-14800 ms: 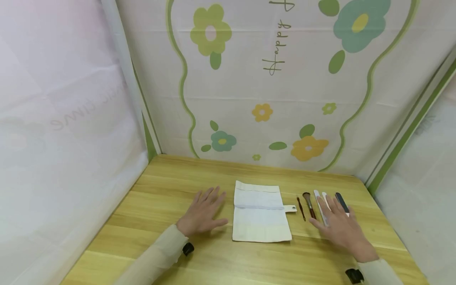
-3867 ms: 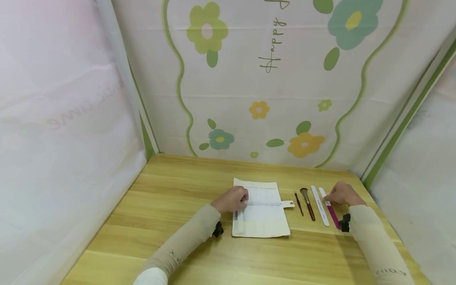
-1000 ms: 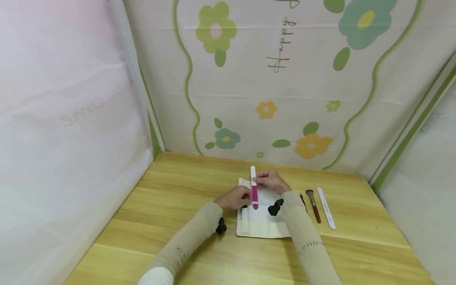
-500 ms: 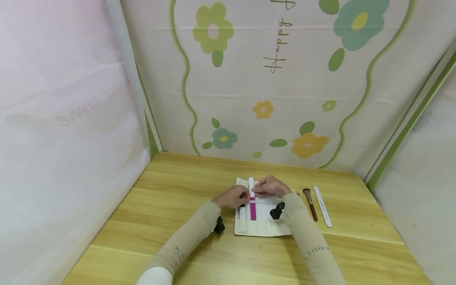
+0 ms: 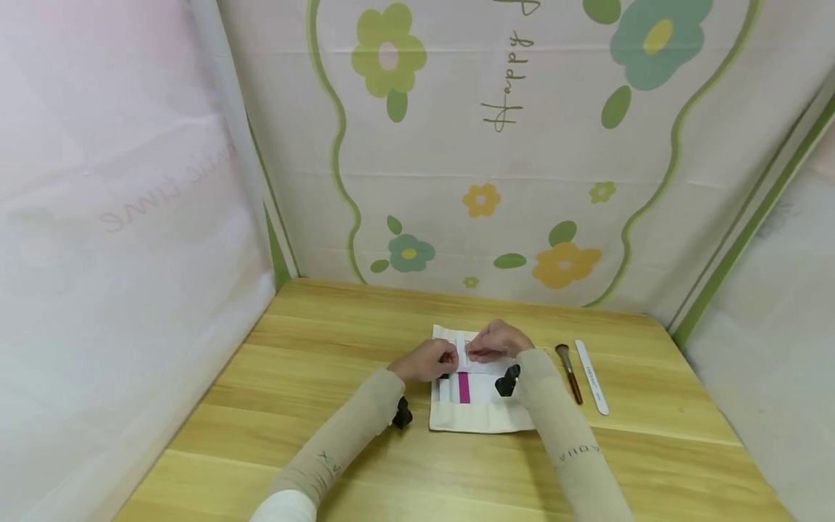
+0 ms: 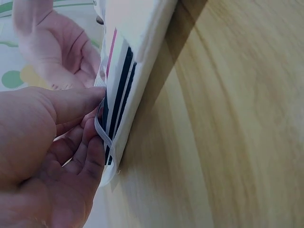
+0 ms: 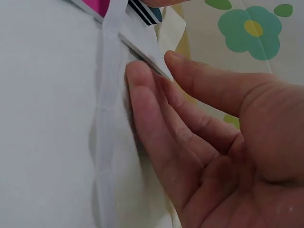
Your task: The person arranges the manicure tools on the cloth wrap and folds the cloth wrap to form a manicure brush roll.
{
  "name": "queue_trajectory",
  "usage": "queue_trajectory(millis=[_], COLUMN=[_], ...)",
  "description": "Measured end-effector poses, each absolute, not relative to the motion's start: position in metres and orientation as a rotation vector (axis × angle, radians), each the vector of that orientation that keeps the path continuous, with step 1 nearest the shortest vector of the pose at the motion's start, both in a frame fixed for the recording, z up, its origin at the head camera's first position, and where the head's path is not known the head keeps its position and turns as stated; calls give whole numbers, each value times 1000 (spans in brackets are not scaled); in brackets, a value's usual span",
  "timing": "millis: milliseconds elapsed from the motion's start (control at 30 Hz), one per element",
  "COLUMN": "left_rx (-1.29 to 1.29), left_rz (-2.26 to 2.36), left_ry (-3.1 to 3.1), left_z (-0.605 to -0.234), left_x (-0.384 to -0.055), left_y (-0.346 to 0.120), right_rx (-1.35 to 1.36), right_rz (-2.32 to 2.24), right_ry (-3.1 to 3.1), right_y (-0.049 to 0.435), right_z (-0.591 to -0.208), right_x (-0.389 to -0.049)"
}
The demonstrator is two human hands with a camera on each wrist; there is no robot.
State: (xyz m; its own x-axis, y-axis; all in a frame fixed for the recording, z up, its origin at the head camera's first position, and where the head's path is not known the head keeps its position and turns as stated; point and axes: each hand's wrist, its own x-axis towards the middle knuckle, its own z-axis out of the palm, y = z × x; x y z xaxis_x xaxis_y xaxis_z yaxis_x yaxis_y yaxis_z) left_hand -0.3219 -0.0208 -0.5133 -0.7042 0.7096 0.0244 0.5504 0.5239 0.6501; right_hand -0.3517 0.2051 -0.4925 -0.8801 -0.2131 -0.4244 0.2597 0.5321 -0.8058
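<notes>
A white-and-magenta nail file (image 5: 464,388) lies lengthwise on the unfolded white fabric pouch (image 5: 485,418), under its elastic band (image 7: 105,118). The file's magenta end points toward me, at the edge of the pouch's near pocket. My left hand (image 5: 427,360) pinches the band between thumb and fingers. Below that hand, a black-edged nail file (image 6: 124,78) is tucked in beside the pouch's left edge. My right hand (image 5: 499,341) is at the magenta file's white far end (image 5: 460,349); its thumb stands apart from the fingers, and the fingertips are right at the file's edge.
Right of the pouch, a brown-handled brush (image 5: 570,373) and a white nail file (image 5: 591,377) lie on the wooden table (image 5: 365,471). My right forearm (image 5: 567,428) covers the pouch's right side. Flower-printed cloth (image 5: 417,145) hangs behind.
The dark file and the magenta file have gone from the table onto the pouch. Over the last second the magenta file slid toward me under the band; the right fingers have loosened beside it.
</notes>
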Motion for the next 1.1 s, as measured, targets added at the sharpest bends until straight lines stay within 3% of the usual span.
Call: queue_trajectory(millis=[667, 1100], left_rx=[1066, 1030], left_rz=[950, 954], left_ry=[2519, 2534], left_z=[-513, -510], left_x=[-313, -319], left_y=[-10, -19], right_rx=[181, 73], right_rz=[-1331, -1279], right_ry=[2362, 2350], right_y=[198, 194], right_z=[-500, -494], right_x=[-358, -346])
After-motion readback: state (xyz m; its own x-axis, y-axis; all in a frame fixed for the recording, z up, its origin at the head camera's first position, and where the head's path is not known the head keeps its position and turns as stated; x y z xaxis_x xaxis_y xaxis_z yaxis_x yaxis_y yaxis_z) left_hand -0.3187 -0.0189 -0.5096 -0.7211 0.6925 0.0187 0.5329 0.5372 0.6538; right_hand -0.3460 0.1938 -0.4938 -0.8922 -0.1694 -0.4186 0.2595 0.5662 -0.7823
